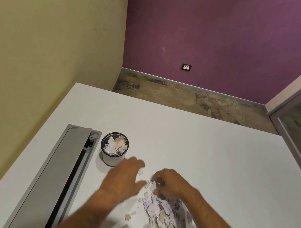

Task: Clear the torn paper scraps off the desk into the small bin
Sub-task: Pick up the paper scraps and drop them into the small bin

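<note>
A heap of torn white and beige paper scraps (160, 214) lies on the white desk (208, 151) near its front edge. The small round mesh bin (114, 149) stands to the upper left of the heap, with scraps inside it. My right hand (170, 182) is curled at the heap's far end, fingers closed on a few scraps. My left hand (125, 178) hovers blurred between the bin and the heap, fingers spread, palm down, holding nothing that I can see. A single small scrap (140, 172) lies between the two hands.
A grey cable tray (54, 173) with its lid raised runs along the desk's left side, right beside the bin. A yellow wall is on the left and a purple wall with a socket (186, 67) stands beyond. Carpet floor shows past the desk's far edge.
</note>
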### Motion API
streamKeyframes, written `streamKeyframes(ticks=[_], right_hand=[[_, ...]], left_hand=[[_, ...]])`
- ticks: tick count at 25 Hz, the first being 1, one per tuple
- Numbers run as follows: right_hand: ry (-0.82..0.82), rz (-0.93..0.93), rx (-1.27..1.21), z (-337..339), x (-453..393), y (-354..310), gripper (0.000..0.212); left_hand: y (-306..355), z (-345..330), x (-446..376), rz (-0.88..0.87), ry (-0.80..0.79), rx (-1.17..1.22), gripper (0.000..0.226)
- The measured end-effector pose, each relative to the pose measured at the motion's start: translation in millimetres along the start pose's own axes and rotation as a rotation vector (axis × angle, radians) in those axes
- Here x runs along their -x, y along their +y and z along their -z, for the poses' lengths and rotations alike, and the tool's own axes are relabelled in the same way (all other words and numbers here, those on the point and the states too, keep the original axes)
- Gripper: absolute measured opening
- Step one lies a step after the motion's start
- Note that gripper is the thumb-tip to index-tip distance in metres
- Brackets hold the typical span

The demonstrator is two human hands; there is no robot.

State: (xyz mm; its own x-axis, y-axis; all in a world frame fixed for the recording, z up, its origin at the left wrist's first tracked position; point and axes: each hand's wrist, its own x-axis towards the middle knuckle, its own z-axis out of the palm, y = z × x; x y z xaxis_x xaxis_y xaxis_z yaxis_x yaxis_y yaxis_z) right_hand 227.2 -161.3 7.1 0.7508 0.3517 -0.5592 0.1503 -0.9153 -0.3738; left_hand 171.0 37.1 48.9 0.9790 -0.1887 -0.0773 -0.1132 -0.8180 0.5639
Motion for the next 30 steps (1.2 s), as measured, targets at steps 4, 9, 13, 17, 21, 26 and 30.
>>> streamKeyframes(ticks=[4,9,13,17,21,26,30], right_hand=[[0.044,0.016,0.08,-8.3,0.6,-1.7,0.041],[0.069,0.092,0.146,-21.2,2.4,-1.7,0.033],[0.072,0.109,0.151,-24.5,2.8,-4.7,0.029],[0.07,0.097,0.117,-26.1,0.8,-5.9,0.027],[0.083,0.084,0.053,-26.9,0.0,-4.7,0.023],[0.106,0.053,-0.121,-23.9,3.4,-0.2,0.02],[0.208,-0.005,-0.398,-2.2,8.8,2.0,0.023]], left_hand=[[-0.4,-76.2,29.8,0.216,-0.164,0.092,0.061],[7.1,-108.2,42.8,0.277,-0.062,0.101,0.056],[5.1,-111.4,39.5,0.285,-0.034,0.12,0.034],[3.4,-115.6,34.6,0.342,-0.003,0.187,0.022],[7.1,-113.6,27.5,0.429,-0.03,0.247,0.013],[-0.7,-107.7,32.0,0.51,-0.034,0.396,0.012],[-14.3,-97.7,40.3,0.495,0.058,0.582,0.013]])
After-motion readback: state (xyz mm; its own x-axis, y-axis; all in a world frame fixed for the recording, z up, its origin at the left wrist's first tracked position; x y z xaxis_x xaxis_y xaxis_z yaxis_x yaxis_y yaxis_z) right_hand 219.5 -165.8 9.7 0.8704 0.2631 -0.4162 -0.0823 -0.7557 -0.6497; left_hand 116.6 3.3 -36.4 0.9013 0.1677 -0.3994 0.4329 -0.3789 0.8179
